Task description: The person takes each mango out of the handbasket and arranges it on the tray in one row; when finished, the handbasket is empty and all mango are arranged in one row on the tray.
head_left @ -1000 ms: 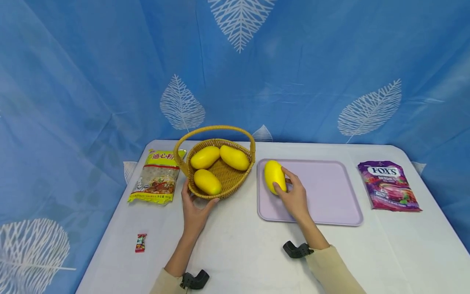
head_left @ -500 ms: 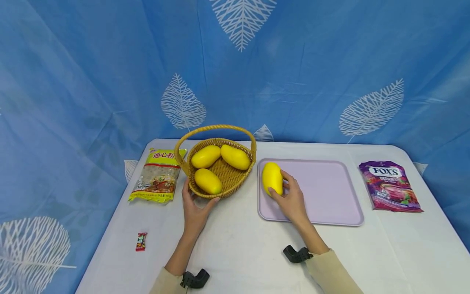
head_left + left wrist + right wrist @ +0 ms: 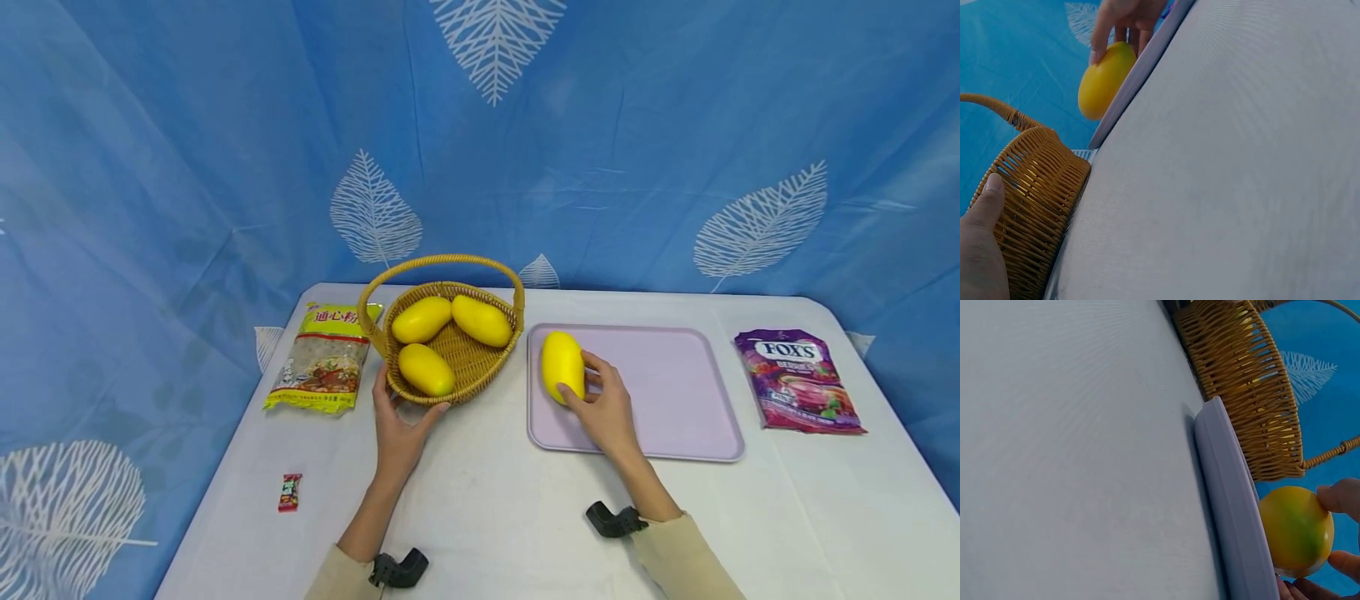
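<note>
On my remote feed, the right hand [image 3: 609,412] pinches a yellow mango [image 3: 561,367] over the lilac tray's [image 3: 675,392] left end, shifted slightly rightward in the last half second; contact below I cannot tell; the left hand [image 3: 401,437], spread, touches the unmoved basket [image 3: 467,365]; I judge the fruit's position unsettled.

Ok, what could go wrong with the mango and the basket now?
The mango looks smooth and rounded, so it might slip from the right hand's fingers and roll on the tray.

The left hand is at the near side of the basket; if it tips the basket, the three mangoes inside could roll.
</note>
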`<state>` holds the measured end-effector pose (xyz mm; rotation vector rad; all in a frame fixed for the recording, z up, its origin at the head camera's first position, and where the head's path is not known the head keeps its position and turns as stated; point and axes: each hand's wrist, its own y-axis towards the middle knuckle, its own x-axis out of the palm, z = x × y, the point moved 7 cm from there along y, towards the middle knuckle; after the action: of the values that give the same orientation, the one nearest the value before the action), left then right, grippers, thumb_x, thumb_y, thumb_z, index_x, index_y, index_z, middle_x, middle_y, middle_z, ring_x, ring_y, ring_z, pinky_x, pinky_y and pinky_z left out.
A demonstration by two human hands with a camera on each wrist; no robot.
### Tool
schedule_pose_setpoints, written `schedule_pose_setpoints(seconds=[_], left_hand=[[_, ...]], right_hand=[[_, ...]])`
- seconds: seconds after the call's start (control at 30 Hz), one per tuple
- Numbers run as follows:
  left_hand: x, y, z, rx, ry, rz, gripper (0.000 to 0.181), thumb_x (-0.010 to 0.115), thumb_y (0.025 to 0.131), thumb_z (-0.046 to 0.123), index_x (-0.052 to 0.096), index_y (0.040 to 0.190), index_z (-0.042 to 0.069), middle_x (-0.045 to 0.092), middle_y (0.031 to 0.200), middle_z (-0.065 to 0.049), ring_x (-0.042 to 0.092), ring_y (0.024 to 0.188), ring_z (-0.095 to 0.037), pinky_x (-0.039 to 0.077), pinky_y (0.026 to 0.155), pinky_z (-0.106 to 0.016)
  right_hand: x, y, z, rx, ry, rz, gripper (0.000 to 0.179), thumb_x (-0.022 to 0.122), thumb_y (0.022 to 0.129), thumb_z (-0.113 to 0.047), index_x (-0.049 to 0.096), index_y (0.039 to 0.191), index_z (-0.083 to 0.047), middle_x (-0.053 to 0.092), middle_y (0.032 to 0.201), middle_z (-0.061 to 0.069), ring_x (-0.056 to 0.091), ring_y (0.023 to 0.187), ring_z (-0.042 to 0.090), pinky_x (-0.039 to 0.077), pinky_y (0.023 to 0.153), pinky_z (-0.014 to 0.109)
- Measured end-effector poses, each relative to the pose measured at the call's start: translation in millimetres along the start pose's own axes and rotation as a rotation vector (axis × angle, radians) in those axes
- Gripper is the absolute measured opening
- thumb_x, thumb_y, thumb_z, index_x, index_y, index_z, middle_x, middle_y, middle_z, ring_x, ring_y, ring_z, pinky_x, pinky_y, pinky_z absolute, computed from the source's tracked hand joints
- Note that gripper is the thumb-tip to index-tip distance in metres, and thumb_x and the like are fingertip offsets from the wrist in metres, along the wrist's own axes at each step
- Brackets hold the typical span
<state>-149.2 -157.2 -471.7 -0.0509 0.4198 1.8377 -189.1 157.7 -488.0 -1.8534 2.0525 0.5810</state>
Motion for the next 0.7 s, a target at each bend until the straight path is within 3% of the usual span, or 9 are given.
schedule_pose_setpoints(seconds=[0.33, 0.53, 0.7], left_hand=[[-0.5, 0.0, 0.7, -0.01, -0.008, -0.004, 0.103, 0.081, 0.079, 0.007, 0.012, 0.155, 0.002, 0.021, 0.157, -0.023, 0.03, 0.139, -0.04, 0.03, 0.109, -0.053], [0.1, 1.7, -3.4, 0.0, -0.013, -0.007, 0.103, 0.081, 0.079, 0.006, 0.011, 0.155, 0.001, 0.02, 0.156, -0.025, 0.03, 0.138, -0.043, 0.03, 0.108, -0.057], [1.6, 3.8, -29.0, -0.02, 0.004, 0.005, 0.108, 0.083, 0.077, 0.008, 0.01, 0.157, 0.011, 0.021, 0.158, -0.017, 0.031, 0.139, -0.038, 0.031, 0.109, -0.055]], right_hand=[[-11.0, 1.5, -9.3, -0.061, -0.049, 0.076, 0.061, 0.078, 0.084, -0.02, 0.052, 0.136, -0.003, 0.053, 0.132, 0.019, 0.052, 0.117, 0.034, 0.052, 0.088, 0.047], [-12.9, 5.1, -40.5, -0.234, -0.06, 0.13, 0.058, 0.081, 0.079, -0.016, 0.057, 0.131, -0.003, 0.054, 0.131, 0.02, 0.047, 0.119, 0.037, 0.04, 0.097, 0.049], [3.2, 10.2, -79.0, -0.393, -0.03, 0.031, 0.057, 0.08, 0.08, -0.013, 0.057, 0.131, -0.004, 0.055, 0.133, 0.016, 0.048, 0.123, 0.033, 0.041, 0.1, 0.052]])
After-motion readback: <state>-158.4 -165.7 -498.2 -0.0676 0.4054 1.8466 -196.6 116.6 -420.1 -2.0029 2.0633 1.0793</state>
